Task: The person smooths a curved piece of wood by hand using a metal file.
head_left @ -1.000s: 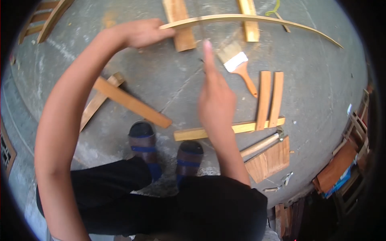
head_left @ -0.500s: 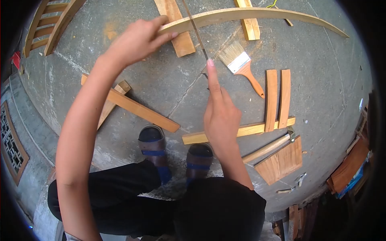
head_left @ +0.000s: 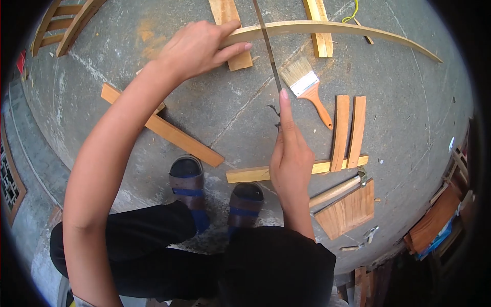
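My left hand (head_left: 202, 45) is closed around the left end of a long, thin, slightly curved wooden strip (head_left: 327, 26), its thumb below the strip. In my right hand (head_left: 292, 158) is a saw (head_left: 272, 59), gripped with the index finger stretched along it. The narrow blade, seen almost edge-on, crosses the strip just right of my left thumb. My fist hides most of the saw's handle. Wooden blocks (head_left: 322, 43) lie on the ground under the strip, and a wide paintbrush (head_left: 314, 94) with an orange handle rests right of the saw.
Two short wooden slats (head_left: 340, 134) lie across a longer batten (head_left: 248, 174). Near it are a hammer (head_left: 335, 191) and a flat wooden piece (head_left: 348, 211). Another slat (head_left: 184, 140) lies left, above my sandalled feet (head_left: 186, 179). A slatted wooden frame (head_left: 76, 30) is at upper left.
Both hands have moved rightward with the strip and saw. My right hand has come slightly nearer to my body, drawing the saw back. My left thumb is now closer to the blade.
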The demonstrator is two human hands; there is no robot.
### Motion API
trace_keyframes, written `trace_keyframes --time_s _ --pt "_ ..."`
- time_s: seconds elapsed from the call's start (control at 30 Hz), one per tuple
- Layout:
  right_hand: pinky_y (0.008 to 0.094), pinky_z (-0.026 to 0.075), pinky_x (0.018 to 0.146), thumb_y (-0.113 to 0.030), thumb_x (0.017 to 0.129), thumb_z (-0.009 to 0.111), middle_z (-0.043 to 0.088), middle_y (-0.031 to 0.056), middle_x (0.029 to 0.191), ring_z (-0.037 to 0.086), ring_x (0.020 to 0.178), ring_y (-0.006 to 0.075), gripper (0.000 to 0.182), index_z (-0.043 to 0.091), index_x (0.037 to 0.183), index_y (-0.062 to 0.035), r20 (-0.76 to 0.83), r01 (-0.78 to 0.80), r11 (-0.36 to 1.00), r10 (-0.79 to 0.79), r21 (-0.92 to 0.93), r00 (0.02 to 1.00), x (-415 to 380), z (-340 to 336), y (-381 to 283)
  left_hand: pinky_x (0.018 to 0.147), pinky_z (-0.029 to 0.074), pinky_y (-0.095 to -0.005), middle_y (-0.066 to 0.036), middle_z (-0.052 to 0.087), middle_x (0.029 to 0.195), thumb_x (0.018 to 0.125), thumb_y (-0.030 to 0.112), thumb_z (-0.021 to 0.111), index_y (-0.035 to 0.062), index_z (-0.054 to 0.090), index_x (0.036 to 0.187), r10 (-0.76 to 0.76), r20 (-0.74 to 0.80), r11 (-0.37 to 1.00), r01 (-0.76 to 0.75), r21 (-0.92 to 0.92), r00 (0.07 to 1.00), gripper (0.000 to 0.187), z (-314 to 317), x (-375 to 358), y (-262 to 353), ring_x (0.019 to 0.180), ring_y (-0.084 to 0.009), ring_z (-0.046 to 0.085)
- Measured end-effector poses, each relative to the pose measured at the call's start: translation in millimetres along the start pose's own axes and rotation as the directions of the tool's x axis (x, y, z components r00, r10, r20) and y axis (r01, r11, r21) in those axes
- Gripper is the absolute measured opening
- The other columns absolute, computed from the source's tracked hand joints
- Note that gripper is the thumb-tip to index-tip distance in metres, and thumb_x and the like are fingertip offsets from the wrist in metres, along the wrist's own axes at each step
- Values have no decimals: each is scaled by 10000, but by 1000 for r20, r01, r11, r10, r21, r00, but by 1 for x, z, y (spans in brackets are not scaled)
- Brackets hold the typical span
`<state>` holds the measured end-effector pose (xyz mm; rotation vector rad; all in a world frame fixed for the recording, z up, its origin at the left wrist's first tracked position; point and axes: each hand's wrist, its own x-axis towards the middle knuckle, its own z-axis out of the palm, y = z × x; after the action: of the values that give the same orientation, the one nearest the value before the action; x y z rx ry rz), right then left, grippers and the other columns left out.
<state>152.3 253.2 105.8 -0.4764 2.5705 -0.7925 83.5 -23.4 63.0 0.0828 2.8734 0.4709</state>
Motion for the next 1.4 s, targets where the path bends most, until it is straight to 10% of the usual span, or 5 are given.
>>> trace_keyframes --time_s 0.17,1.4 --pt "431 516 550 17 928 617 591 99 826 611 607 301 887 335 1699 -318 -51 57 997 -60 -54 997 -10 0 12 723 590 -511 -228 697 739 1085 442 583 53 656 1301 58 25 998 -59 27 998 451 5 5 -3 747 -412 725" --pt "482 546 568 -24 928 608 651 150 738 699 598 349 863 294 1706 -226 172 91 923 -27 -373 985 -21 -76 -47 657 581 -556 -218 717 747 1113 434 528 83 512 1137 52 -31 997 -50 61 998 351 22 0 8 743 -466 717"
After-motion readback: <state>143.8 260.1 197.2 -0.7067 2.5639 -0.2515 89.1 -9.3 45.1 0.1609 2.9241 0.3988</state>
